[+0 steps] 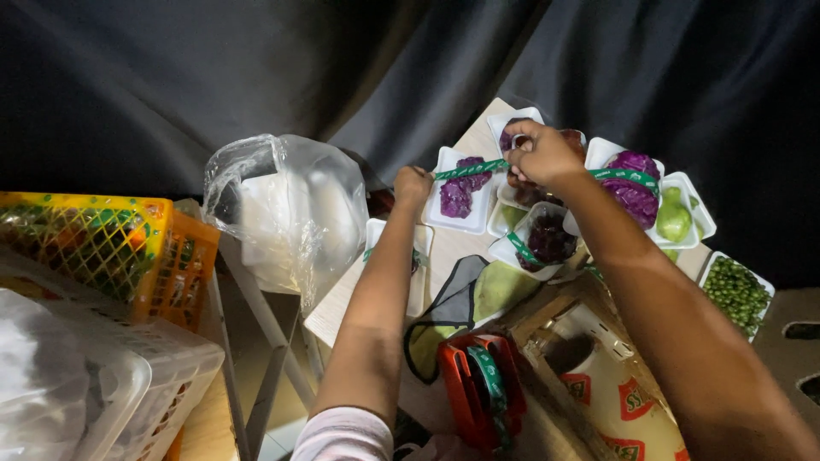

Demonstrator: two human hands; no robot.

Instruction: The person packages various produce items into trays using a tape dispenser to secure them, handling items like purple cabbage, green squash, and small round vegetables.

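Note:
My left hand (412, 183) and my right hand (541, 154) hold the two ends of a green tape strip (470, 169), stretched taut between them. The strip runs over a white foam tray (444, 159) holding pieces of purple cabbage (461, 189). My right hand hovers over another white tray (506, 122) at the back, whose contents are mostly hidden by the hand.
More white trays hold purple cabbage (634, 183), dark produce (551, 237), green fruit (672, 219) and green peas (736, 292). A red tape dispenser (475, 386) lies near me. A clear plastic bag (286, 209), a yellow-orange crate (102, 248) and white baskets (128, 376) sit left.

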